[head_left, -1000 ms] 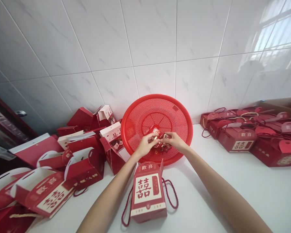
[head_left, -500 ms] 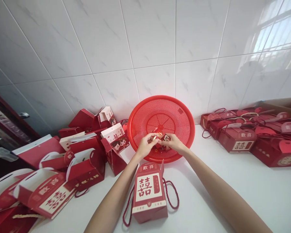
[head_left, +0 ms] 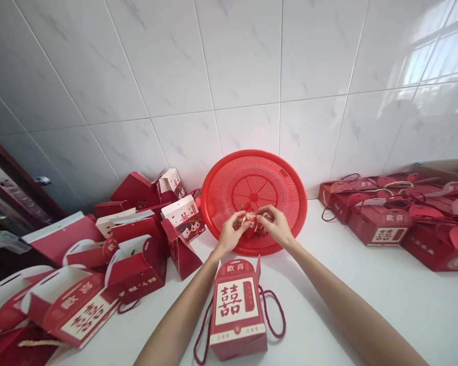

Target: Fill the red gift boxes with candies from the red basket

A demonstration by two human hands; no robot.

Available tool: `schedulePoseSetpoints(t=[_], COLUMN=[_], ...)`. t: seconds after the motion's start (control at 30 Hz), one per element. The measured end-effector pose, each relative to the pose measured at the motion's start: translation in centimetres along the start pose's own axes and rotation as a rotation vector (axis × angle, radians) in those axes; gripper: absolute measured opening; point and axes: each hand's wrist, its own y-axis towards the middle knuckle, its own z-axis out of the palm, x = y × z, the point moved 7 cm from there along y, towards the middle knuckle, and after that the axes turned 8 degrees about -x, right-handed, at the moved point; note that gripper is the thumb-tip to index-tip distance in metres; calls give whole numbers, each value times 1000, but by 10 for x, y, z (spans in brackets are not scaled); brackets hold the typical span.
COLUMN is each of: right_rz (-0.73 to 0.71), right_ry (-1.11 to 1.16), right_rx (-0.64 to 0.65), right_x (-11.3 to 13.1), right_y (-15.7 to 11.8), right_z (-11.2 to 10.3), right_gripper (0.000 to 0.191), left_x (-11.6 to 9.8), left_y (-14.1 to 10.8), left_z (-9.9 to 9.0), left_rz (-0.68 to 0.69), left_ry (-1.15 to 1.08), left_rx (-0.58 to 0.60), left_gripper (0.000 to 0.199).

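so, both hands are over the near part of a round red plastic basket (head_left: 218, 190), just above its floor. the left hand (head_left: 231, 234) has its thumb and fingertips pinched on some small shiny wrapped pieces (head_left: 251, 219), and the right hand (head_left: 278, 227) has its fingers curled in and gripping at the same little cluster, just beside the left. more of the pieces lie below the fingers, too crowded to count.

in front of the basket, between the forearms, a red and cream gift box (head_left: 238, 310) stands on the white table (head_left: 313, 315), its dark red cord (head_left: 278, 333) looping out at the sides. a jumble of open red boxes (head_left: 141, 267) spreads to the left. over on the right, folded-up red boxes (head_left: 385, 226) sit packed together near the tiled wall (head_left: 248, 61).
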Motion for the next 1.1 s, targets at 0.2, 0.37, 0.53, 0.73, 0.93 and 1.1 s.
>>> schedulePoseSetpoints(t=[0.2, 0.37, 0.53, 0.73, 0.93, 1.1], right_rz=[160, 223, 280, 252, 203, 136], right_ry=[236, 320, 392, 342, 270, 238], right_rx=[-2, -21, -49, 118, 234, 175], right_x=[15, 24, 30, 46, 65, 77], right_y=[2, 3, 4, 0, -8, -4], right_z=[3, -3, -10, -2, 4, -7], right_gripper=[29, 31, 36, 38, 44, 40], left_x=[-17, -28, -44, -71, -93, -113], left_y=[4, 5, 7, 6, 1, -19], left_z=[0, 2, -4, -8, -7, -10], left_rz=[-1, -18, -18, -1, 32, -57], left_ry=[-47, -82, -121, -137, -24, 480], left_rx=[0, 30, 19, 27, 117, 464], left_gripper=[47, 47, 47, 48, 48, 40])
